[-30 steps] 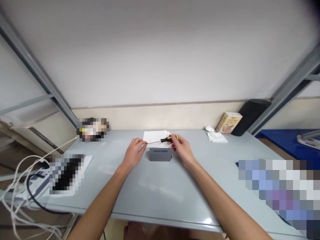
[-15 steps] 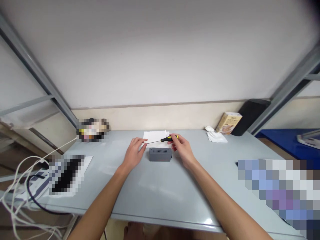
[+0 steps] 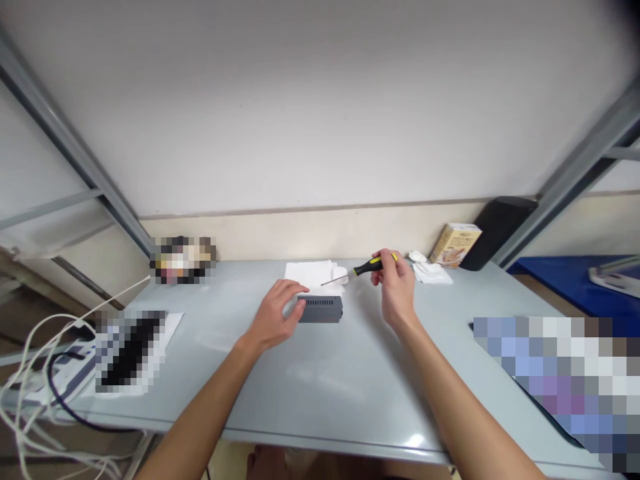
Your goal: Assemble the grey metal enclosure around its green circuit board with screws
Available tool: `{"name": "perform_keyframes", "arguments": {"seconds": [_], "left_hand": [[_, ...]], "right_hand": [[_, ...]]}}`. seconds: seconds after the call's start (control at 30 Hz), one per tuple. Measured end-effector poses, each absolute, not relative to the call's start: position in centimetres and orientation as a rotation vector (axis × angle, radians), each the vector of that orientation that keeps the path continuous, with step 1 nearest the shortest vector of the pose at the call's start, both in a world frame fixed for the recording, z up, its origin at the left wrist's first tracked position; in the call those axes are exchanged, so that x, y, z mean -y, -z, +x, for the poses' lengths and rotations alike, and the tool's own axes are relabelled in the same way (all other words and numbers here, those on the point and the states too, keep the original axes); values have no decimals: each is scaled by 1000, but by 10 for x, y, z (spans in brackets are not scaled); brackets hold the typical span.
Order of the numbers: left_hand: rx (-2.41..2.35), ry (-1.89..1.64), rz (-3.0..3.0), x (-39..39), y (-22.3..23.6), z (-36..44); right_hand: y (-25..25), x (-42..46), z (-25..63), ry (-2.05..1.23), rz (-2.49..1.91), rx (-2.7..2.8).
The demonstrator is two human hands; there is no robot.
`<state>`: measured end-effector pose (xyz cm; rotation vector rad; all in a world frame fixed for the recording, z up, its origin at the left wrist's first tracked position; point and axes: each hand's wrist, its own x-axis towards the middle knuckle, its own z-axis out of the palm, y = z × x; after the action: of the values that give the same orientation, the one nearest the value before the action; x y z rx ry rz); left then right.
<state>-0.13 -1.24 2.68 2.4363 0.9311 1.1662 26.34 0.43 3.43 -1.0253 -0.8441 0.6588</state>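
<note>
A small dark grey box [image 3: 323, 311] with a row of slots along its top edge stands on the table in front of me. My left hand [image 3: 275, 317] is at its left end, thumb on the near side and index finger reaching behind the top edge. My right hand [image 3: 398, 288] grips a screwdriver [image 3: 369, 267] by its black and yellow handle. The thin shaft points left and slightly down, its tip above the white paper behind the box and not touching the box.
White paper [image 3: 306, 272] lies behind the box. Crumpled tissue [image 3: 431, 272], a yellowish carton [image 3: 456, 245] and a black upright object [image 3: 503, 230] stand at the back right. White cables [image 3: 35, 333] hang off the left edge. A blurred-out item [image 3: 555, 373] covers the right side.
My right hand has moved right and up with the screwdriver, drawing its tip away from my left fingers. My left hand has shifted right onto the box's left end.
</note>
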Motion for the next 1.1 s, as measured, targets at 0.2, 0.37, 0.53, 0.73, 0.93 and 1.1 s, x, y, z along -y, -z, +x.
{"name": "perform_keyframes", "arguments": {"seconds": [0.2,0.37,0.53,0.73,0.93,1.1], "left_hand": [[-877,-1100,2472,17,-24,6],[-882,-1073,2487,16,-24,7],[-884,-1049,2511,16,-23,8],[-888,-1044,2564,17,-21,11],[-907,-1041,2617,16,-18,14],[-889,-1043,2640,16,-17,14]], "right_hand": [[-43,1,264,-584,-989,845],[-49,3,264,-569,-958,825],[-53,6,266,-533,-940,776],[-52,7,269,-438,-978,819],[-47,6,270,-377,-1020,861],[-47,7,270,-377,-1041,857]]}}
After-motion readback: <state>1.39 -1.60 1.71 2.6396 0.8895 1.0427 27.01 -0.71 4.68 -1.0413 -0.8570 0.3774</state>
